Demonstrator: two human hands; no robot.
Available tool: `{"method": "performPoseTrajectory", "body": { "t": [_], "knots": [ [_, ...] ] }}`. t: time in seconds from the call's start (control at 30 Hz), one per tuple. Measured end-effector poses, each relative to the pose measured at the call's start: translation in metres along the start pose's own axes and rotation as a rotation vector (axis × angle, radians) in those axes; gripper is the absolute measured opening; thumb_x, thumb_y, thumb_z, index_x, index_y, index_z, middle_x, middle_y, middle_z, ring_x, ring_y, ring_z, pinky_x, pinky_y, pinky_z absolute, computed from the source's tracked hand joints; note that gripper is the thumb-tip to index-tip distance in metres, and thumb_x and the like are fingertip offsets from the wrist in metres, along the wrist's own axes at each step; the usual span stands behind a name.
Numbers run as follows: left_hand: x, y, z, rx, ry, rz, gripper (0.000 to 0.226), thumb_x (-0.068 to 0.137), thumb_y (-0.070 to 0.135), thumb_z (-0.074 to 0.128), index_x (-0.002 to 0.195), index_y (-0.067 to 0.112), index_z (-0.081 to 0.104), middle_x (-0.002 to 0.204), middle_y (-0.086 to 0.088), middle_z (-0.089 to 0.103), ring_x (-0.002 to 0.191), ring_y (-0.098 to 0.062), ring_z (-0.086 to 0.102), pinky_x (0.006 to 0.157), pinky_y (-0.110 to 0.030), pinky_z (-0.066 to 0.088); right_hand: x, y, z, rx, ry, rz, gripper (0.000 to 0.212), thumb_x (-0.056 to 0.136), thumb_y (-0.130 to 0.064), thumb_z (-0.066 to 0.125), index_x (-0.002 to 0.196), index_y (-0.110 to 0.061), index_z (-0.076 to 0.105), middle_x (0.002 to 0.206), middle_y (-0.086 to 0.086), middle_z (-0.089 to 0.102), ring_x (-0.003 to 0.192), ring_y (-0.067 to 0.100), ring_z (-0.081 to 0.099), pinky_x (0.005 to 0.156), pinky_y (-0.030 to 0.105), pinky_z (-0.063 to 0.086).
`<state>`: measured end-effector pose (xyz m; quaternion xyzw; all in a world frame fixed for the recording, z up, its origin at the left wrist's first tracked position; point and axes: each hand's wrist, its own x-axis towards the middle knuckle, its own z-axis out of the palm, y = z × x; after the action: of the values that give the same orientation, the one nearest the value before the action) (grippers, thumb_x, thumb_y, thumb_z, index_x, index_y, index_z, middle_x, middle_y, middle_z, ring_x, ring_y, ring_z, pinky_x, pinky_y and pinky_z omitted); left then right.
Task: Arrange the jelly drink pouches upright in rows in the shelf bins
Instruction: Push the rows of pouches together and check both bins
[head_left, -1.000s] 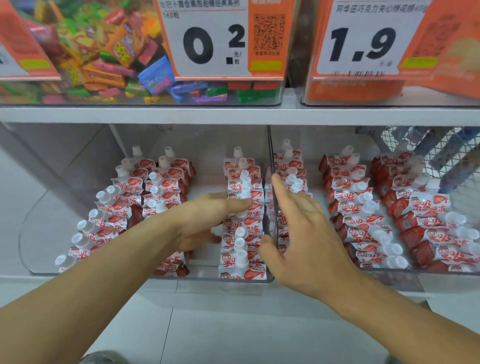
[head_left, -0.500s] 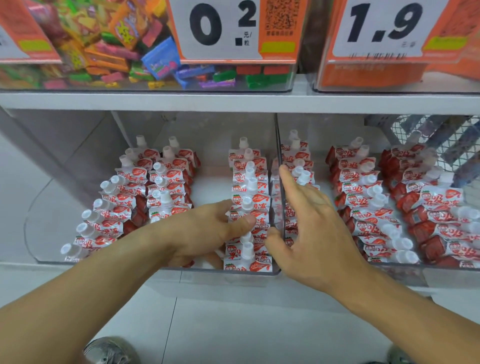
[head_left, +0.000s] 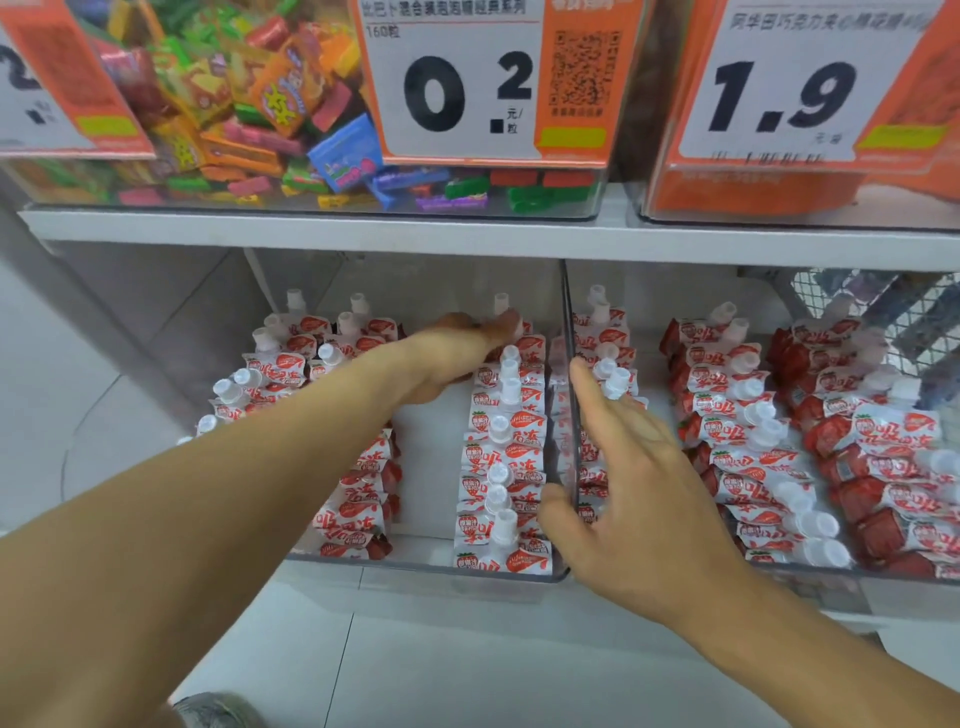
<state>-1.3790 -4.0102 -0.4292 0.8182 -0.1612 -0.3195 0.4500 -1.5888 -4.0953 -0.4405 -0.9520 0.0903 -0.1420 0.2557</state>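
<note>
Red-and-white jelly drink pouches with white caps stand in rows in two clear shelf bins. The left bin holds two rows at its left and one row along its right wall. My left hand reaches to the back of that right row, thumb tip touching the rear pouches, gripping nothing that I can see. My right hand is spread over the divider, thumb on the left bin's side, fingers on the right bin's nearest row. Further rows fill the right bin.
A white shelf edge runs just above the bins. On it stands a clear candy bin with a 0.2 price card, and an orange bin with a 1.9 card. A wire basket sits at far right.
My left hand has slid from the front of the row to its back. My right hand stays on the divider, little changed. The camera has tilted down slightly.
</note>
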Motion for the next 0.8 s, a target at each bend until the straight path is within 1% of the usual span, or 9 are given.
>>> {"method": "performPoseTrajectory", "body": {
  "t": [0.1,0.17,0.23,0.27,0.4,0.53,0.63,0.73,0.8],
  "knots": [
    [0.013,-0.006,0.007,-0.018,0.011,0.045,0.053,0.092,0.057,0.05,0.126,0.017,0.061,0.129,0.003,0.062,0.119,-0.017,0.055,0.107,-0.039,0.04,0.001,0.002,0.002,0.002,0.006,-0.017,0.094,0.077,-0.052,0.044,0.159,-0.026,0.006,0.147,-0.006,0.043,0.138,0.007,0.023,0.115,0.025,0.018],
    [0.019,-0.011,0.007,-0.115,-0.003,0.068,0.037,0.094,0.045,0.055,0.114,0.016,0.066,0.111,0.004,0.07,0.105,-0.017,0.062,0.095,-0.036,0.048,0.001,0.003,0.004,-0.004,0.001,-0.007,0.095,0.076,-0.053,0.043,0.159,-0.028,0.003,0.149,-0.007,0.041,0.141,0.011,0.024,0.115,0.022,0.015],
    [0.019,-0.013,0.004,-0.251,-0.026,0.064,0.024,0.096,0.036,0.055,0.101,0.015,0.067,0.089,0.006,0.071,0.086,-0.016,0.063,0.08,-0.032,0.048,0.001,0.004,0.005,-0.004,0.004,-0.003,0.095,0.077,-0.051,0.044,0.158,-0.029,0.002,0.149,-0.008,0.04,0.141,0.013,0.025,0.113,0.02,0.014],
    [0.019,-0.015,0.003,-0.292,-0.033,0.057,0.024,0.096,0.036,0.055,0.099,0.016,0.066,0.087,0.005,0.071,0.083,-0.016,0.063,0.079,-0.032,0.048,0.001,0.003,0.005,-0.004,0.005,-0.002,0.095,0.076,-0.051,0.045,0.158,-0.029,0.002,0.149,-0.008,0.041,0.141,0.014,0.026,0.113,0.021,0.017],
    [0.019,-0.014,0.006,-0.236,-0.074,0.021,0.044,0.085,0.054,0.062,0.109,0.018,0.068,0.105,0.002,0.073,0.101,-0.019,0.066,0.093,-0.036,0.047,0.001,0.001,0.004,-0.004,0.006,-0.013,0.094,0.076,-0.05,0.045,0.158,-0.028,0.004,0.147,-0.006,0.043,0.139,0.014,0.029,0.112,0.029,0.027],
    [0.023,-0.013,0.005,-0.285,-0.035,0.042,0.039,0.084,0.038,0.07,0.11,0.009,0.068,0.098,-0.003,0.075,0.09,-0.018,0.071,0.085,-0.032,0.051,0.001,0.001,0.004,-0.008,0.014,-0.006,0.094,0.076,-0.049,0.044,0.158,-0.028,0.003,0.147,-0.006,0.043,0.139,0.014,0.027,0.116,0.033,0.027],
    [0.022,-0.017,-0.001,-0.4,0.015,0.039,0.025,0.088,0.027,0.059,0.107,0.011,0.066,0.097,-0.007,0.073,0.089,-0.023,0.067,0.088,-0.034,0.051,0.001,0.001,0.004,-0.016,0.021,-0.01,0.093,0.076,-0.047,0.045,0.159,-0.025,0.006,0.147,-0.004,0.044,0.137,0.01,0.024,0.117,0.028,0.021],
    [0.018,-0.013,0.001,-0.357,0.015,0.012,0.036,0.088,0.036,0.054,0.114,0.012,0.063,0.116,-0.013,0.068,0.104,-0.029,0.064,0.099,-0.04,0.046,0.001,0.001,0.005,-0.013,0.017,-0.001,0.094,0.076,-0.048,0.045,0.159,-0.025,0.007,0.147,-0.005,0.043,0.138,0.012,0.026,0.114,0.024,0.017],
    [0.01,-0.004,0.007,-0.267,-0.037,0.016,0.038,0.093,0.045,0.047,0.112,0.016,0.063,0.109,-0.007,0.07,0.1,-0.023,0.065,0.099,-0.037,0.045,0.001,0.001,0.004,-0.012,0.013,0.001,0.094,0.075,-0.05,0.042,0.159,-0.025,0.008,0.146,-0.005,0.045,0.138,0.013,0.028,0.112,0.023,0.019]
  ]
}}
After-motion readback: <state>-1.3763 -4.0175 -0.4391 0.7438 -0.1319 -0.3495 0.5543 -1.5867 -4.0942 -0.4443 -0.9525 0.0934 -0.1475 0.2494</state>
